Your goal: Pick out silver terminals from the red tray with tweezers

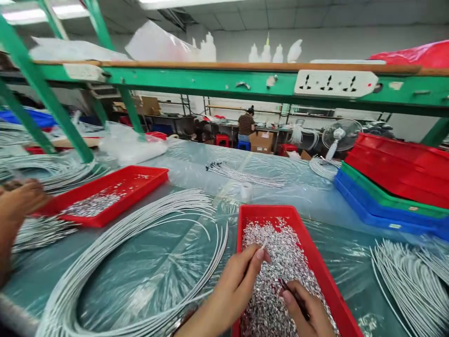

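Note:
My left hand [234,285] pinches the white end of a thin white cable [140,234] between thumb and forefinger, just over a red tray [317,262] heaped with small silver metal pieces [280,267]. My right hand [306,311] rests on the silver pieces and grips a thin dark piece in its fingers. The cable belongs to a big looped bundle of white cables lying on the plastic-covered table to the left of the tray.
A second red tray [115,192] with silver pieces lies at left, where another person's hand [17,206] works. Stacked red, green and blue trays [393,187] stand at right, more white cables [414,281] near them. A green shelf frame [196,79] spans overhead.

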Motion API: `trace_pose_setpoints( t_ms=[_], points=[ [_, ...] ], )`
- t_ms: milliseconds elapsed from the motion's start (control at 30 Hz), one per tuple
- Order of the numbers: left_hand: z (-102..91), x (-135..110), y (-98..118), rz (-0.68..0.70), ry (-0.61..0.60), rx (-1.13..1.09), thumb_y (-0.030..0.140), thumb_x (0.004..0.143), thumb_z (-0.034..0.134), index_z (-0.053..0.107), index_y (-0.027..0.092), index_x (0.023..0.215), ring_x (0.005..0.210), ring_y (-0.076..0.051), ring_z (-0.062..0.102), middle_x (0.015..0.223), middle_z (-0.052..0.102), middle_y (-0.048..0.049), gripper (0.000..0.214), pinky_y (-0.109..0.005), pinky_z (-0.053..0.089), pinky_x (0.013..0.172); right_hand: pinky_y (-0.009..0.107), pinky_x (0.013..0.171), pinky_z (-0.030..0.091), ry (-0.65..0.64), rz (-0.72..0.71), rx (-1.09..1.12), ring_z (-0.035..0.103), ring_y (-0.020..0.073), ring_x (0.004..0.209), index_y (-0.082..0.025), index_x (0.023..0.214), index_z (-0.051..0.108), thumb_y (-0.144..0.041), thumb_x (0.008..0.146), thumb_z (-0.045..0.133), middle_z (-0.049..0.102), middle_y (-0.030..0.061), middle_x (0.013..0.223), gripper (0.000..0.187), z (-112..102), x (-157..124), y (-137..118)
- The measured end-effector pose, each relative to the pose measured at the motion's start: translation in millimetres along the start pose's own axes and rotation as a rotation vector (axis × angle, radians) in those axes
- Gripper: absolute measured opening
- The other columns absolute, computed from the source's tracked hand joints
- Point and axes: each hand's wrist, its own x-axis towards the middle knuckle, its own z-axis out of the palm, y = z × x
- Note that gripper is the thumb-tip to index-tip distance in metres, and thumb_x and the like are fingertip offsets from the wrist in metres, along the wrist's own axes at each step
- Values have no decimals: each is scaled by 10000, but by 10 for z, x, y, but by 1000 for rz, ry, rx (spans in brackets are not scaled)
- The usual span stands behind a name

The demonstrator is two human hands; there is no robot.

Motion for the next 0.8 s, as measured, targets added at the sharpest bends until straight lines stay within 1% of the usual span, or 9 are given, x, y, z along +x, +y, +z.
trace_pose_setpoints(
  t_ms=[67,133,200,300,400,500,633,700,800],
  points=[
    [62,-96,12,-28,-31,-59,368,970,315,576,176,929,665,-137,489,711,530,5,327,-238,388,638,222,536,426,66,16,43,555,161,568,-184,782,624,-540,856,474,594,10,609,393,-54,-18,-97],
    [122,-159,16,-54,-46,-92,363,966,333,578,179,945,676,-142,500,717,534,0,308,-240,398,658,226,594,456,127,27,71,584,170,629,-184,834,619,-490,874,481,628,24,685,338,-110,-25,-162],
    [184,-192,5,-53,-53,-102,343,963,345,581,179,960,738,-156,527,770,564,-17,287,-252,406,718,221,603,468,140,-4,84,591,166,644,-188,849,607,-439,892,473,631,23,710,287,-158,-27,-185],
    [271,-217,-36,-24,-90,-123,305,965,342,573,183,958,830,-165,544,858,591,-38,261,-253,401,772,202,545,462,104,-100,93,575,145,585,-201,864,596,-375,913,447,610,2,670,234,-200,-38,-178],
    [328,-238,-78,-29,-154,-145,271,972,327,548,178,883,752,-142,528,773,560,-17,256,-231,395,708,188,529,462,56,-162,96,558,124,546,-217,889,579,-302,918,444,597,-16,657,162,-206,-62,-187],
    [351,-249,-108,-6,-190,-161,248,971,327,519,171,845,692,-126,502,745,541,-9,242,-223,387,653,172,574,482,6,-207,112,593,113,605,-238,951,555,-238,907,459,621,-22,724,106,-199,-76,-227],
    [363,-242,-144,41,-177,-159,206,955,367,519,173,846,673,-118,512,738,551,-6,189,-214,405,635,155,586,487,-49,-242,93,612,101,631,-250,988,523,-202,892,467,625,-35,734,120,-197,-78,-265],
    [369,-235,-155,84,-157,-166,167,939,397,525,181,846,681,-114,537,737,568,1,159,-203,422,646,160,563,480,-48,-240,30,606,101,606,-246,983,517,-205,886,475,620,-36,716,114,-196,-85,-262],
    [376,-225,-155,148,-138,-179,107,913,431,551,199,884,685,-98,569,760,606,15,153,-175,441,657,198,581,484,-41,-271,-88,626,123,624,-243,1014,509,-215,883,478,641,-21,739,138,-192,-109,-245]
  ],
)
